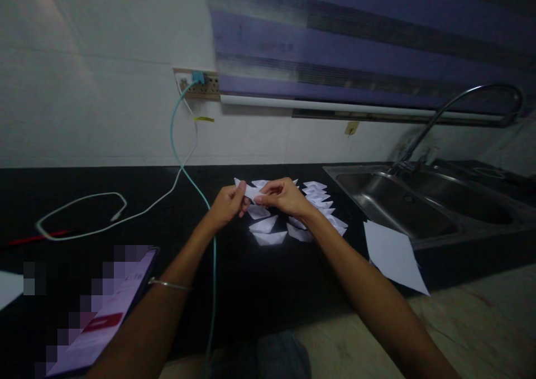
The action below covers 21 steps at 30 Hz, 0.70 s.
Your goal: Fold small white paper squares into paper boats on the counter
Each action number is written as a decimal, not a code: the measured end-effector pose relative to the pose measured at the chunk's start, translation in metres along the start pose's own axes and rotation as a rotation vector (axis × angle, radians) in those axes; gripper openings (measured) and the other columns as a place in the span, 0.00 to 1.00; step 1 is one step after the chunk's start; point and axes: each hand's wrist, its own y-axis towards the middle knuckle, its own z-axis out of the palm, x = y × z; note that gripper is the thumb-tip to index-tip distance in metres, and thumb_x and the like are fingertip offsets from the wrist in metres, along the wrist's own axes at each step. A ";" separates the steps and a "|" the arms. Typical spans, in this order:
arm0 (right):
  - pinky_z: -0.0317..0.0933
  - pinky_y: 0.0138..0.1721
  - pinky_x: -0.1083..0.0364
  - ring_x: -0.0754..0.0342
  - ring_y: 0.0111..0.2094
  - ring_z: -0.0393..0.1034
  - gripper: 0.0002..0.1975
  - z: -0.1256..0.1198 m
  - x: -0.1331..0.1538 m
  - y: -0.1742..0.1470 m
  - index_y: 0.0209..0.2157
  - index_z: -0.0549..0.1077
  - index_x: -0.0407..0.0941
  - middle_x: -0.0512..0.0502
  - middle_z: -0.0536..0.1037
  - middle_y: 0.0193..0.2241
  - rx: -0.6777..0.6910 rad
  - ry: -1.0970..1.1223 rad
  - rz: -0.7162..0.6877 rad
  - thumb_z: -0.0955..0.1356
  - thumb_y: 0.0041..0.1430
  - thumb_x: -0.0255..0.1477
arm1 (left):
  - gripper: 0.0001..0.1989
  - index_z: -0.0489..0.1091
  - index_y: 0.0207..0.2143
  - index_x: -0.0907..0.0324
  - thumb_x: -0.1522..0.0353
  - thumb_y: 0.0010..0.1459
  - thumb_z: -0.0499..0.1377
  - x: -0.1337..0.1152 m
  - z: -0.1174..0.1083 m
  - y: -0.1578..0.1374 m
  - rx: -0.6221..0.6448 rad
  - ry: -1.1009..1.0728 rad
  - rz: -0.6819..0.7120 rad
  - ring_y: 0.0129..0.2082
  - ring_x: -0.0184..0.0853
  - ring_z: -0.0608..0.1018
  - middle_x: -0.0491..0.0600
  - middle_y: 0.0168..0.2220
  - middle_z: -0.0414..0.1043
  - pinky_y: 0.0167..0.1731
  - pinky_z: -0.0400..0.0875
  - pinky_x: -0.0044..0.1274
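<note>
A small folded white paper boat (253, 192) is held up between my two hands, over the black counter. My left hand (228, 205) pinches its left end between thumb and fingers. At its right end, my right hand (287, 196) grips with thumb and fingertips, covering part of it. Below and behind the hands, several folded paper boats (270, 238) lie on the counter. A further row of paper boats (317, 195) runs to the right of my right hand, partly hidden by the forearm.
White paper sheets (396, 256) lie by the steel sink (368, 192) with its curved faucet (435, 116). A tablet-like screen (109, 317) is beside my left forearm. A teal cable (215, 289) hangs from the wall socket (205, 86) across the counter; a white cable (84, 197) loops left.
</note>
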 end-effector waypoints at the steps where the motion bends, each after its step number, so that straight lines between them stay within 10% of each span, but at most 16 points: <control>1: 0.60 0.26 0.57 0.58 0.24 0.67 0.12 0.000 -0.001 0.000 0.28 0.78 0.41 0.48 0.77 0.24 0.005 0.000 0.001 0.77 0.44 0.34 | 0.33 0.61 0.17 0.59 0.44 0.61 0.45 0.000 0.000 0.000 -0.012 0.018 -0.010 0.10 0.25 0.63 0.43 0.12 0.60 0.13 0.57 0.18; 21: 0.59 0.29 0.57 0.58 0.26 0.67 0.13 0.002 -0.005 0.003 0.31 0.78 0.41 0.48 0.76 0.25 0.008 -0.200 -0.092 0.74 0.51 0.38 | 0.34 0.59 0.13 0.58 0.48 0.65 0.42 0.008 -0.001 0.000 -0.105 0.041 -0.051 0.11 0.27 0.62 0.44 0.10 0.57 0.15 0.55 0.21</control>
